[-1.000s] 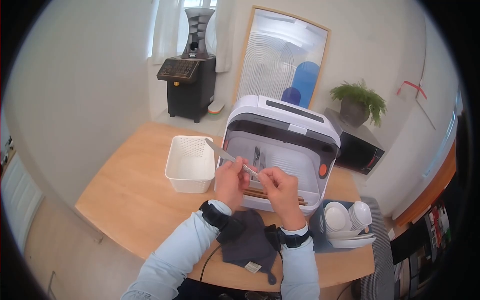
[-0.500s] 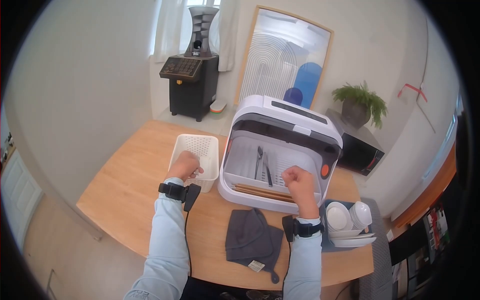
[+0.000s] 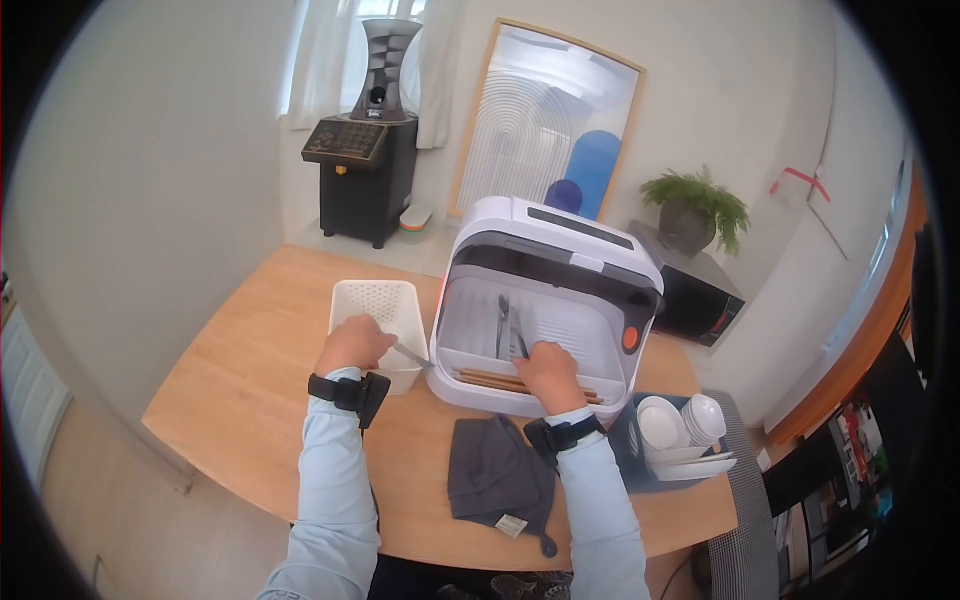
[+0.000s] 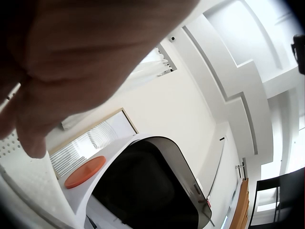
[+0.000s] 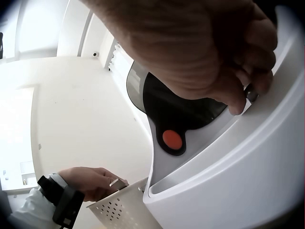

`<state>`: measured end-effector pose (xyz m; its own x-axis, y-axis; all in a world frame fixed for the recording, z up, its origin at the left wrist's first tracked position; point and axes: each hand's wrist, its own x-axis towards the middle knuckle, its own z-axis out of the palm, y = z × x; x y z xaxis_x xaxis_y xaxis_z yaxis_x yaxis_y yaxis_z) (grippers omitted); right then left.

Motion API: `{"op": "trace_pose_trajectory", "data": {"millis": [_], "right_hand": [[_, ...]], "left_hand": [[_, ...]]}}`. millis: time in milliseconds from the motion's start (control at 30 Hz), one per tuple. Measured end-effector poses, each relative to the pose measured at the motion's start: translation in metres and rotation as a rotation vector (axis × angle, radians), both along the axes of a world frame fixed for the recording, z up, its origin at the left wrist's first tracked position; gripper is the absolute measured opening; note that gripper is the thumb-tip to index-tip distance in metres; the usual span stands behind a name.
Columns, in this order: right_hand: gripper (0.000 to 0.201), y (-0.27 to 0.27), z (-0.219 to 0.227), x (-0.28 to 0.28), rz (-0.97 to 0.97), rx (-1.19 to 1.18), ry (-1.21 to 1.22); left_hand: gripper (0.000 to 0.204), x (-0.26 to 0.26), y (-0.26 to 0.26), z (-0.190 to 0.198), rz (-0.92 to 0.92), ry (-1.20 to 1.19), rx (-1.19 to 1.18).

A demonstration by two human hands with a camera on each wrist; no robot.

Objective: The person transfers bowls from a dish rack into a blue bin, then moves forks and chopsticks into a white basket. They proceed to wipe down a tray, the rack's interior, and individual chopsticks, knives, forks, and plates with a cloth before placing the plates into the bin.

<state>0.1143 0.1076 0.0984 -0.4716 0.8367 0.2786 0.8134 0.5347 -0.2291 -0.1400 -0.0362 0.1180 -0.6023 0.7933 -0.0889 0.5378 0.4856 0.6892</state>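
Observation:
In the head view my left hand [image 3: 356, 342] is over the white perforated basket [image 3: 402, 300], gripping a table knife [image 3: 412, 356] that sticks out rightward past the rim. The right wrist view also shows metal [image 5: 117, 183] at the left fingers. My right hand [image 3: 550, 374] reaches into the front of a white box with a raised dark lid [image 3: 500, 250]. Its thumb and fingers pinch the end of a metal piece of cutlery [image 5: 251, 92]; the hand hides part of it. Beside it in the box lies another slim utensil [image 3: 502, 325]. Wooden chopsticks [image 3: 485, 380] lie in the front compartment.
A grey cloth [image 3: 495, 475] lies on the wooden table [image 3: 240, 400] between the forearms. To the right, a blue rack [image 3: 628, 450] holds white bowls and plates [image 3: 690, 440]. Behind stand a black machine [image 3: 365, 185], a framed picture [image 3: 550, 120] and a plant [image 3: 690, 205].
Both hands held the knife in front of the box; then the left hand carried it to the basket. The right hand moved down and left, taking hold of cutlery in the box.

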Motion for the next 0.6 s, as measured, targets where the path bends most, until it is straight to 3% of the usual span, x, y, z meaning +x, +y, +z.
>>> {"op": "trace_pose_trajectory", "data": {"millis": [133, 367, 433, 467, 500, 567, 600], "right_hand": [[0.03, 0.022, -0.011, -0.005, -0.086, -0.111, 0.05], [0.029, 0.059, -0.046, 0.001, -0.068, -0.245, 0.311], [0.025, 0.063, -0.051, 0.012, 0.15, -0.256, 0.38], [0.023, 0.061, -0.051, 0.015, 0.261, -0.264, 0.413], [0.019, 0.059, -0.051, 0.018, 0.16, -0.457, 0.572], [0.014, 0.015, -0.009, 0.024, -0.058, -0.844, 0.883], [0.013, 0.012, -0.009, 0.027, -0.044, -0.87, 0.951]], "left_hand": [[0.033, 0.005, -0.004, 0.003, -0.089, -0.024, -0.143], [0.035, 0.021, -0.037, -0.004, -0.144, 0.014, 0.001], [0.034, 0.023, -0.053, -0.012, -0.213, 0.104, 0.167], [0.032, 0.019, -0.056, -0.005, -0.309, 0.077, 0.09], [0.032, 0.016, -0.06, -0.009, -0.321, 0.114, 0.117], [0.033, 0.011, -0.068, -0.018, -0.348, 0.19, 0.17], [0.031, 0.013, -0.07, -0.014, -0.279, 0.205, 0.185]]}}
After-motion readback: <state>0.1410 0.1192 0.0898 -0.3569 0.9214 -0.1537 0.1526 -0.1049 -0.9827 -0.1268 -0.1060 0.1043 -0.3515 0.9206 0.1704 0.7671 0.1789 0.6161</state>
